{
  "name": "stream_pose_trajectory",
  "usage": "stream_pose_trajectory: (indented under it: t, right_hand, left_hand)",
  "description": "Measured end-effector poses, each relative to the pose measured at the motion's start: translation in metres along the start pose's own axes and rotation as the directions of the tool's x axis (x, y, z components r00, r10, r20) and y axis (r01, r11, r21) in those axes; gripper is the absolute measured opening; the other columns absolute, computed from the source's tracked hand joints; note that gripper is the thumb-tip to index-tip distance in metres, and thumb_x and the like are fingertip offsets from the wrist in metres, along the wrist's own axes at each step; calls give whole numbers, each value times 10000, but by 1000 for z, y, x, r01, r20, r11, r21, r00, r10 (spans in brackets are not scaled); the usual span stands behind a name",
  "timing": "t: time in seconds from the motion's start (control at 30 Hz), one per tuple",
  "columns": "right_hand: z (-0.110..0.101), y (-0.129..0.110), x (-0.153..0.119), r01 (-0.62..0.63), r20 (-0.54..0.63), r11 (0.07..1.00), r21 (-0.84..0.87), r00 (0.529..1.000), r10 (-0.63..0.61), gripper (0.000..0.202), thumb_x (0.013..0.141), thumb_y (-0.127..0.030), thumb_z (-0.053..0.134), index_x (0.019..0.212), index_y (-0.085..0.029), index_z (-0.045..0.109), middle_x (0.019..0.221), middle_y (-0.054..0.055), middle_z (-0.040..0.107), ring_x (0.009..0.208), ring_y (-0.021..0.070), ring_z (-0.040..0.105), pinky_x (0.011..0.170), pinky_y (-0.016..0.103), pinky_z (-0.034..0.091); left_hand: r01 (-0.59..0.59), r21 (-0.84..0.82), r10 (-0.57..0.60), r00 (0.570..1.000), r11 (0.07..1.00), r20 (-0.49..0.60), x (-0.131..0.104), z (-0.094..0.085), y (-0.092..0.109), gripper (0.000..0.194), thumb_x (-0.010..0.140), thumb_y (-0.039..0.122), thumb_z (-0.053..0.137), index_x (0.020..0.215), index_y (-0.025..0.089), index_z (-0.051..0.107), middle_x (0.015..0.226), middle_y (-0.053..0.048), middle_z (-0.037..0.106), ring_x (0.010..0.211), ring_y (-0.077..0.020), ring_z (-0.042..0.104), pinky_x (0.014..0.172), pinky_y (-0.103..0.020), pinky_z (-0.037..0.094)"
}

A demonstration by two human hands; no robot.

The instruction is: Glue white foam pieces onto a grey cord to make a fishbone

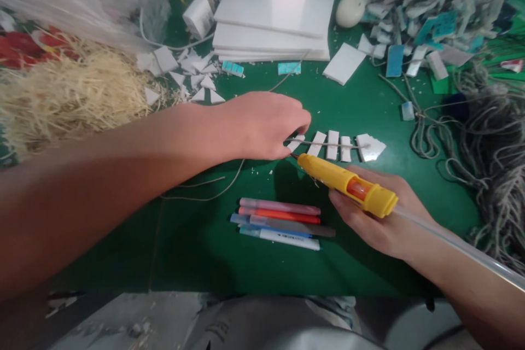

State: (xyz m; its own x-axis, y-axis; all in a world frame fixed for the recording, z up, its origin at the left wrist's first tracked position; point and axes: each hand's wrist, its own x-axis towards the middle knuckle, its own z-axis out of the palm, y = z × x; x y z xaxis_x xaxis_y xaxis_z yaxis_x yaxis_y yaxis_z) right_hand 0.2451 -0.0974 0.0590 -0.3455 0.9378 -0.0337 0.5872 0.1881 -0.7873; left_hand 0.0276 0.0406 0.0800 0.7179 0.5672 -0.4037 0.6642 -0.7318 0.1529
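My right hand (381,213) is wrapped round a yellow hot glue gun (328,172), with a clear glue stick (451,246) sticking out of its back. The gun's nozzle points left, close to my left thumb. My left hand (274,126) is closed, its thumb and fingers pinching a grey cord (314,144) beside a small white foam strip (296,143). The cord lies across several more white strips (332,145) and reaches a pointed white piece (370,147) at the right end. My fingers partly hide the leftmost strip.
Several markers (283,219) lie in front of my hands. White foam sheets (270,16) are stacked at the back, near a white egg-shaped object (351,10). Wood shavings (69,93) and foam scraps (197,71) are on the left; tangled grey cord (492,175) lies right.
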Motion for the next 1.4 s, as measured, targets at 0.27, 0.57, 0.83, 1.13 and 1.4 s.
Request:
stream_pose_trajectory:
  t: [0.27, 0.57, 0.83, 1.13, 1.4]
  right_hand:
    - [-3, -1, -4, -39, -8, 999, 15, 999, 39, 253, 1020, -332, 631, 797, -274, 528, 623, -41, 588, 485, 131, 535, 508, 300, 420]
    - [3, 7, -8, -12, -129, 1000, 25, 991, 15, 213, 1013, -336, 661, 821, -265, 603, 567, -80, 546, 430, 102, 437, 510, 285, 432]
    - [3, 6, -7, -78, -109, 997, -4, 991, 77, 265, 1021, -422, 655, 806, -276, 603, 540, -68, 548, 426, 126, 448, 510, 315, 428]
    - [1, 1, -2, -80, -103, 996, 29, 991, 83, 252, 980, -410, 637, 776, -276, 577, 546, -63, 554, 430, 110, 437, 476, 296, 392]
    - [5, 9, -7, -73, -95, 997, -2, 993, 73, 258, 1011, -415, 640, 803, -279, 571, 539, -61, 525, 444, 123, 423, 502, 312, 407]
  left_hand:
    - [-60, -124, 37, 982, 991, -186, -11, 13, -29, 536, 949, 455, 753, 1438, 237, 780, 1343, -100, 817, 1205, -315, 789, 1033, -398, 615]
    - [-23, -156, -9, 980, 987, -200, -39, 18, -56, 525, 929, 442, 677, 1421, 315, 808, 1377, -73, 814, 1193, -319, 802, 1032, -424, 652]
    - [79, -11, -80, 995, 997, -57, -38, 20, -32, 535, 919, 423, 715, 1431, 279, 774, 1398, -107, 768, 1268, -358, 765, 1054, -453, 629]
    - [61, 53, -52, 986, 997, -160, -28, 12, -20, 441, 986, 427, 668, 1371, 246, 784, 1392, -109, 785, 1307, -357, 757, 1101, -440, 612]
    - [-108, -55, 88, 955, 993, -284, -1, 21, -25, 253, 1000, 232, 594, 1051, 228, 841, 1207, -131, 824, 1144, -306, 787, 928, -393, 623]
